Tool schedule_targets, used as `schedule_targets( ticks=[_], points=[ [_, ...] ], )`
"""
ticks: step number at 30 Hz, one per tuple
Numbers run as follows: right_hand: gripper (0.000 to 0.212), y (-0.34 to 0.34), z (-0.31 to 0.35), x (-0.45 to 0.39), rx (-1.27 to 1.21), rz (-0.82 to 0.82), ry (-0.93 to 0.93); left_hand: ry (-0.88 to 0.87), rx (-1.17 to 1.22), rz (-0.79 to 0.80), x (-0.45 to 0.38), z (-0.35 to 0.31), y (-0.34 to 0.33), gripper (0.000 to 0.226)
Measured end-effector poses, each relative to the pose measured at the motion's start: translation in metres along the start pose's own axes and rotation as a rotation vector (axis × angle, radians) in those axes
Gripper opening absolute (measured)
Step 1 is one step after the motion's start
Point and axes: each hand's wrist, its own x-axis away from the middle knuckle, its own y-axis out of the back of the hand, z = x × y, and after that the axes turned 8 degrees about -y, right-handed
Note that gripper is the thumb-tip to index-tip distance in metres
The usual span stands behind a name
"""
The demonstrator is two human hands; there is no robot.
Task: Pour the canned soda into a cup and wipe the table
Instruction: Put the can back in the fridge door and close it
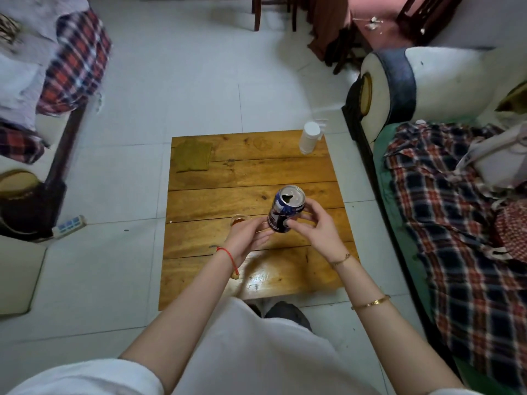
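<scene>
Opened can (286, 210) held above the surface (199, 201): right hand (318, 232) grips it, left hand (249, 238) supports with straight fingers. Cup (237, 220) holds brown liquid; cloth (193, 155) unused, wiping outstanding.

A single head-worn camera looks steeply down, close over the wooden table (251, 172) and surrounding floor.

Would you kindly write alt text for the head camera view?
Both hands hold an opened blue soda can above a wooden table: right hand grips it, left hand supports below. A small cup, olive cloth and white bottle sit on it.
</scene>
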Motion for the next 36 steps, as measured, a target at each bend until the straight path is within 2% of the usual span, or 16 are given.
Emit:
schedule_targets(
  ticks=[8,17,27,36],
  points=[
    [0.066,-0.011,0.016,0.036,0.049,0.119,0.106,-0.065,0.058,-0.027,0.056,0.003,0.020,0.030],
    [0.058,-0.008,-0.005,0.106,0.155,0.330,0.203,-0.142,0.213,-0.166,0.155,0.063,0.017,0.030],
    [0.060,-0.032,-0.026,0.176,0.256,0.594,0.295,-0.218,0.387,-0.413,0.263,0.131,0.027,0.034],
    [0.055,-0.118,-0.017,0.225,0.364,0.908,0.411,-0.347,0.596,-0.701,0.348,0.177,0.077,0.024]
  ],
)
